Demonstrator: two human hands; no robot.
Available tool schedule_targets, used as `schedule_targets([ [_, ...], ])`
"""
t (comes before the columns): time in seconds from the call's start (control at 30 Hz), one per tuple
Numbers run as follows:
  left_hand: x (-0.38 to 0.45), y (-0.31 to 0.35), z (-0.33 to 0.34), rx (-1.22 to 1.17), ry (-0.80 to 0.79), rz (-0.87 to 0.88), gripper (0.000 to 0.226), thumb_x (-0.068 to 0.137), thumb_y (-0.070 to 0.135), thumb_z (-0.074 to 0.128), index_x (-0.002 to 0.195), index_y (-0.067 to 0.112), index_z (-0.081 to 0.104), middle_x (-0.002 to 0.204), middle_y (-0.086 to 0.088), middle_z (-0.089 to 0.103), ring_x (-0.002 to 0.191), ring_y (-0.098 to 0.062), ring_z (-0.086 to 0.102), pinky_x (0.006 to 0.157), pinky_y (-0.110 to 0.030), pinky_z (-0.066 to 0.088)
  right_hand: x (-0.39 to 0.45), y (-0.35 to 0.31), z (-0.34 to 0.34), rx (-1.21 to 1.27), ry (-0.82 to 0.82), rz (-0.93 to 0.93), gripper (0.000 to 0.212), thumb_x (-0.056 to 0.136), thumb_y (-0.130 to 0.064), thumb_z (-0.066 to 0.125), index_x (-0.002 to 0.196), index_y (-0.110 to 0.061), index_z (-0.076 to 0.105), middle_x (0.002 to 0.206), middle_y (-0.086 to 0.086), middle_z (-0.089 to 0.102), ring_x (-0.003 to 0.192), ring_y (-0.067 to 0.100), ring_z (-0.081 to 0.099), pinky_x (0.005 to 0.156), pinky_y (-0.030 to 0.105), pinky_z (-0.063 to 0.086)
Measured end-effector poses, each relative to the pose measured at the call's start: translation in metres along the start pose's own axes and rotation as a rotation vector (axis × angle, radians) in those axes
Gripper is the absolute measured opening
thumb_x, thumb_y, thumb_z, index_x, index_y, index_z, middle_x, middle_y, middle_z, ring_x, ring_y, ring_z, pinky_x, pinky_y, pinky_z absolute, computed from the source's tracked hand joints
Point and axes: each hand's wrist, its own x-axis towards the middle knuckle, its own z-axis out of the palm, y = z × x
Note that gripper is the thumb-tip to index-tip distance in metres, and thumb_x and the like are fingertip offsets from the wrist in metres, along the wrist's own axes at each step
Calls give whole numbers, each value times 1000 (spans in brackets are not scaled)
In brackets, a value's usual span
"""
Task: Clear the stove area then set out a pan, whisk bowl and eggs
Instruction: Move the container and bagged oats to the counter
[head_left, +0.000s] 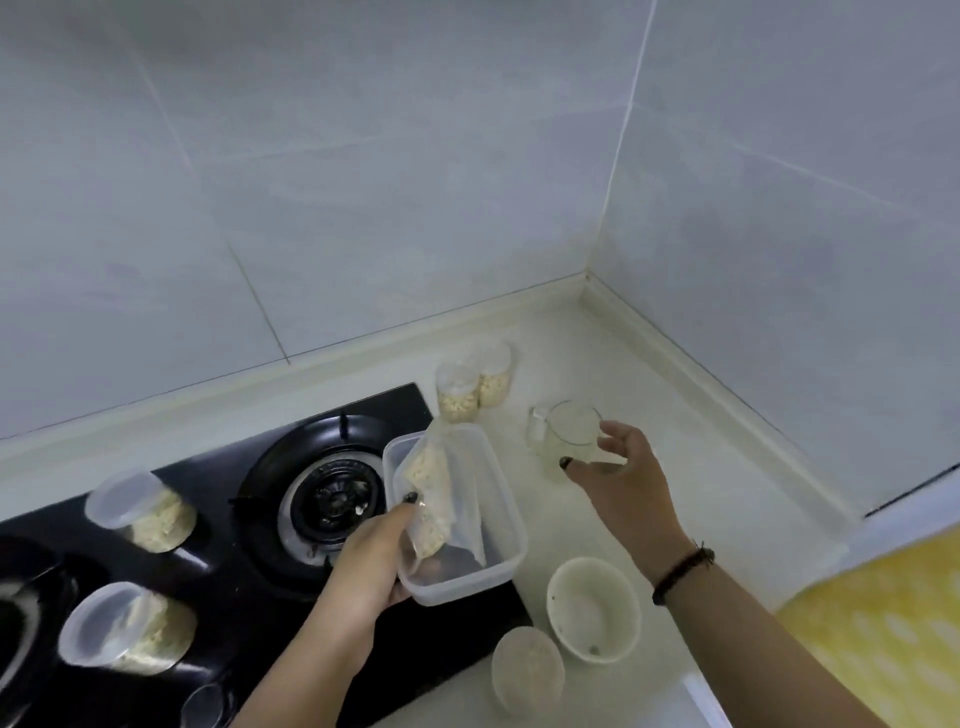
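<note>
The clear rectangular container (457, 514), with a bag of pale grains (431, 499) standing in it, is gripped at its near corner by the left hand (374, 561) over the stove's (218, 519) right edge. Beyond the right hand (623, 467), whose fingers are spread and loosely bent, holding nothing, a glass measuring cup (566, 431) stands on the tabletop (675, 467). Two bowls (595, 608) sit below that wrist.

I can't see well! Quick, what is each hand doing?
Left hand: holds the clear plastic box.
Right hand: open, fingers spread at the glass jug.
</note>
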Motion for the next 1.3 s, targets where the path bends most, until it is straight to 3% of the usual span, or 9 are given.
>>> schedule_targets([
  [0.17, -2, 0, 35, -106, 126, -19, 33, 95, 40, 49, 107, 18, 71, 99, -7, 76, 96, -25, 71, 91, -42, 53, 70, 15, 6, -212, -134, -164, 83, 73, -26, 80, 143, -16, 35, 143, 8, 34, 134, 23, 33, 112, 34, 30],
  [0.33, -8, 1, 74, -247, 299, -32, 29, 97, 38, 49, 103, 20, 71, 93, -2, 77, 89, -20, 73, 84, -36, 57, 115, 38, 13, -304, -285, -236, 102, 68, -27, 84, 149, -19, 23, 152, 6, 20, 142, 22, 18, 107, 25, 23],
  [0.47, -16, -5, 89, -317, 396, -57, 32, 95, 40, 51, 105, 17, 70, 94, -6, 77, 90, -22, 73, 85, -38, 57, 126, 63, 16, -169, -291, -196, 107, 66, -19, 87, 150, -14, 20, 149, 7, 32, 137, 21, 33, 104, 21, 26],
  [0.57, -27, -11, 90, -366, 477, -36, 31, 95, 40, 52, 103, 16, 70, 91, -6, 77, 86, -22, 74, 77, -34, 56, 128, 69, 15, -125, -246, -228, 84, 64, -19, 88, 134, -16, 42, 135, 2, 51, 124, 23, 50, 95, 23, 37],
  [0.63, -34, -14, 87, -393, 528, -18, 30, 96, 40, 51, 104, 17, 69, 91, -6, 77, 86, -22, 74, 73, -33, 55, 125, 67, 13, -107, -240, -242, 72, 62, -16, 88, 123, -19, 49, 128, -1, 55, 119, 21, 53, 90, 22, 36],
  [0.77, -49, -23, 76, -429, 587, -10, 37, 95, 44, 50, 112, 15, 66, 101, -9, 75, 91, -25, 73, 78, -38, 55, 110, 51, 12, -55, -301, -367, 72, 59, -11, 89, 119, -20, 51, 124, -2, 55, 115, 17, 52, 92, 24, 37],
  [1.0, -93, -45, 54, -495, 732, 22, 30, 95, 45, 50, 106, 19, 62, 100, -9, 75, 94, -25, 72, 92, -45, 54, 50, -5, 33, 27, -519, -605, 73, 57, -15, 88, 116, -35, 51, 118, -14, 52, 111, 5, 50, 95, 22, 38],
  [1.23, -169, -89, 22, -690, 960, 55, 30, 95, 41, 52, 111, 17, 62, 102, -7, 74, 85, -25, 74, 77, -37, 54, -52, -46, 62, 107, -862, -704, 77, 53, -21, 89, 118, -38, 52, 121, -20, 54, 113, -4, 50, 92, 18, 41],
  [1.3, -195, -104, 15, -749, 1018, 57, 30, 95, 40, 54, 111, 16, 63, 102, -8, 74, 84, -26, 74, 79, -39, 54, -83, -51, 70, 128, -953, -724, 76, 52, -21, 89, 118, -34, 54, 118, -22, 55, 112, -6, 51, 92, 19, 42],
])
